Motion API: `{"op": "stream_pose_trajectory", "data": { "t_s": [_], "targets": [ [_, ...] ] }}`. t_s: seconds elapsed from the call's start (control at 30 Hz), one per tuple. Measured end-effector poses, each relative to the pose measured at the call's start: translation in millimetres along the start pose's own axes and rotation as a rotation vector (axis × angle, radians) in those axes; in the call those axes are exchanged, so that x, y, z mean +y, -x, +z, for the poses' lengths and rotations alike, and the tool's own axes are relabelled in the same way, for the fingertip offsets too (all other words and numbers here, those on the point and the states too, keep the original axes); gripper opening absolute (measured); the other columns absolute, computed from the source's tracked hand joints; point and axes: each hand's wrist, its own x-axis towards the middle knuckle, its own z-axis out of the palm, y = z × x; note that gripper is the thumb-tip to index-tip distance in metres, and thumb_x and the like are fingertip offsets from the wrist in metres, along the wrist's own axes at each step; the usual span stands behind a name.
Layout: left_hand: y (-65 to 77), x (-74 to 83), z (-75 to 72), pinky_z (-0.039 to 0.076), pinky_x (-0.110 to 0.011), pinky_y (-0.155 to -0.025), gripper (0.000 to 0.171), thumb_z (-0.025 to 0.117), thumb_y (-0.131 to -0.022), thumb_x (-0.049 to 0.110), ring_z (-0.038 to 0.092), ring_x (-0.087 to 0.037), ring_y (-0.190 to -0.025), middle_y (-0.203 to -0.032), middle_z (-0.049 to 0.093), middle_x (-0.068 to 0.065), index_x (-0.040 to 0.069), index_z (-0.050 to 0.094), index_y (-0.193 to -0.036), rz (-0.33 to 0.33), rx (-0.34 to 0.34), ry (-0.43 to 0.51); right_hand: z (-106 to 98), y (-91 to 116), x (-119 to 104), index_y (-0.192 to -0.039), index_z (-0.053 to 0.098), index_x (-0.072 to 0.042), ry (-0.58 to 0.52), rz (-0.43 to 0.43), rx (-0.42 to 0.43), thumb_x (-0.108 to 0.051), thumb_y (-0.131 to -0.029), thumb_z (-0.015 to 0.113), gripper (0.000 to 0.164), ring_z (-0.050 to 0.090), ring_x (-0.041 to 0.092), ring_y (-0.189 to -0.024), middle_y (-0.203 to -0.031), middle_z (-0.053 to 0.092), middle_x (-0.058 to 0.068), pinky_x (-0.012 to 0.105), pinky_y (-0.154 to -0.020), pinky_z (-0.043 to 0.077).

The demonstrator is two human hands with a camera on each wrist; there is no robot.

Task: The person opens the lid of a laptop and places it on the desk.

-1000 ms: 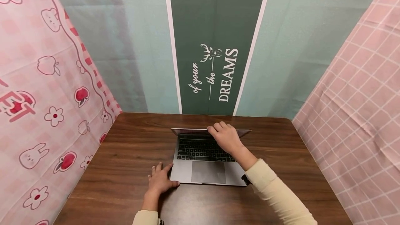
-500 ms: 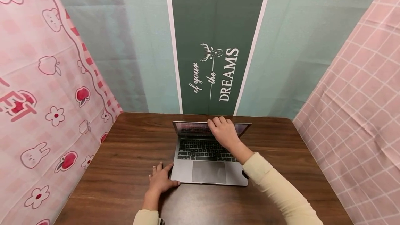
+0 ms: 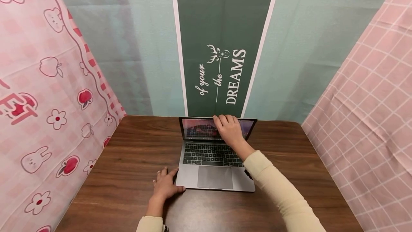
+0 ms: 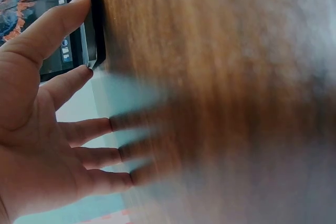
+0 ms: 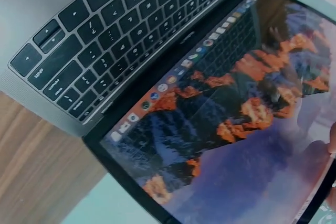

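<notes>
A grey laptop [image 3: 185, 178] lies on the table with its lid raised and its screen [image 3: 199, 129] lit with a mountain wallpaper. My right hand [image 3: 229, 130] grips the lid's top edge, its fingers hooked over it and covering part of the screen. In the right wrist view, only the tips of the right fingers [image 5: 333, 142] show at the screen's rim. My left hand [image 3: 165, 185] rests on the wood at the laptop's front left corner, fingers spread. Its thumb [image 4: 58, 27] and index finger touch the base's edges in the left wrist view.
The dark wooden table [image 3: 128, 160] extends around the laptop on all sides. Behind it hangs a green curtain [image 3: 212, 17] with white lettering. A pink patterned cloth [image 3: 58, 117] borders the left, and a pink checked cloth [image 3: 363, 99] the right.
The lid has tilted further back with my right hand on its top edge, and more of the lit screen shows. My left hand and the laptop base have stayed put.
</notes>
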Motion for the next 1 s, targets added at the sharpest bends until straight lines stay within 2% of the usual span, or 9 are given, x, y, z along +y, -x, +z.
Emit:
{"op": "stream_pose_trajectory", "data": {
  "t_s": [0.17, 0.3, 0.4, 0.5, 0.63, 0.7, 0.83, 0.93, 1.0],
  "targets": [
    [0.6, -0.4, -0.6, 0.022, -0.072, -0.089, 0.077, 0.084, -0.061, 0.037, 0.022, -0.056, -0.125, -0.137, 0.033, -0.032, 0.01, 0.057, -0.128, -0.004, 0.004, -0.016, 15, -2, 3, -0.106, 0.066, -0.008, -0.012, 0.029, 0.044, -0.007, -0.099, 0.041, 0.026, 0.058, 0.03, -0.082, -0.097, 0.061, 0.011, 0.043, -0.072, 0.049],
    [-0.2, -0.8, -0.4, 0.022, -0.072, -0.089, 0.077, 0.084, -0.061, 0.037, 0.022, -0.056, -0.125, -0.137, 0.033, -0.032, 0.011, 0.057, -0.128, -0.006, 0.009, -0.017, 29, -4, 6, -0.107, 0.065, -0.008, -0.001, 0.05, 0.106, -0.005, -0.095, 0.049, 0.02, 0.058, 0.031, -0.083, -0.097, 0.061, 0.014, 0.045, -0.073, 0.049],
    [-0.6, -1.4, -0.1, 0.021, -0.072, -0.09, 0.077, 0.084, -0.061, 0.037, 0.021, -0.056, -0.125, -0.138, 0.032, -0.032, 0.011, 0.057, -0.128, -0.008, 0.009, -0.008, 37, -6, 8, -0.107, 0.065, -0.007, 0.004, 0.068, 0.117, -0.002, -0.092, 0.053, 0.02, 0.058, 0.032, -0.084, -0.098, 0.061, 0.015, 0.046, -0.075, 0.049],
    [-0.7, -2.1, 1.0, 0.021, -0.072, -0.09, 0.078, 0.084, -0.061, 0.037, 0.021, -0.056, -0.126, -0.138, 0.032, -0.032, 0.011, 0.057, -0.129, -0.008, 0.002, -0.006, 42, -8, 11, -0.107, 0.064, -0.005, -0.028, 0.086, 0.102, -0.001, -0.093, 0.048, 0.022, 0.056, 0.034, -0.084, -0.098, 0.059, 0.017, 0.048, -0.074, 0.048],
    [-1.0, -1.9, 2.3, 0.021, -0.072, -0.09, 0.078, 0.084, -0.06, 0.037, 0.022, -0.056, -0.125, -0.137, 0.032, -0.032, 0.011, 0.057, -0.128, -0.013, 0.003, -0.011, 47, -12, 14, -0.11, 0.061, -0.004, -0.096, 0.116, 0.028, -0.003, -0.097, 0.034, 0.03, 0.053, 0.035, -0.084, -0.097, 0.056, 0.017, 0.049, -0.074, 0.046],
    [-1.3, -1.4, 2.5, 0.021, -0.072, -0.09, 0.078, 0.085, -0.059, 0.037, 0.022, -0.056, -0.125, -0.137, 0.033, -0.032, 0.011, 0.057, -0.128, -0.014, 0.009, -0.013, 48, -14, 16, -0.111, 0.061, -0.004, -0.12, 0.13, -0.002, -0.004, -0.097, 0.031, 0.032, 0.052, 0.036, -0.083, -0.096, 0.055, 0.017, 0.049, -0.074, 0.045],
    [-2.1, 0.0, 2.1, 0.021, -0.072, -0.09, 0.078, 0.085, -0.059, 0.036, 0.023, -0.056, -0.125, -0.136, 0.033, -0.032, 0.01, 0.058, -0.127, -0.014, 0.018, -0.012, 51, -17, 20, -0.112, 0.059, -0.004, -0.109, 0.129, -0.046, -0.001, -0.093, 0.048, 0.023, 0.052, 0.036, -0.083, -0.096, 0.055, 0.018, 0.048, -0.075, 0.046],
    [-2.2, 0.8, 2.1, 0.021, -0.072, -0.089, 0.078, 0.085, -0.058, 0.036, 0.023, -0.056, -0.124, -0.136, 0.034, -0.032, 0.01, 0.058, -0.127, -0.015, 0.02, -0.014, 52, -19, 23, -0.113, 0.059, -0.004, -0.088, 0.107, -0.082, 0.0, -0.085, 0.062, 0.028, 0.053, 0.036, -0.083, -0.096, 0.055, 0.018, 0.046, -0.075, 0.047],
    [-2.0, 1.0, 2.3, 0.022, -0.072, -0.089, 0.078, 0.085, -0.058, 0.036, 0.024, -0.056, -0.124, -0.136, 0.034, -0.032, 0.01, 0.059, -0.126, -0.016, 0.02, -0.019, 53, -22, 24, -0.113, 0.059, -0.004, -0.081, 0.096, -0.116, 0.0, -0.082, 0.067, 0.032, 0.053, 0.036, -0.083, -0.097, 0.055, 0.018, 0.045, -0.074, 0.048]
  ]
}}
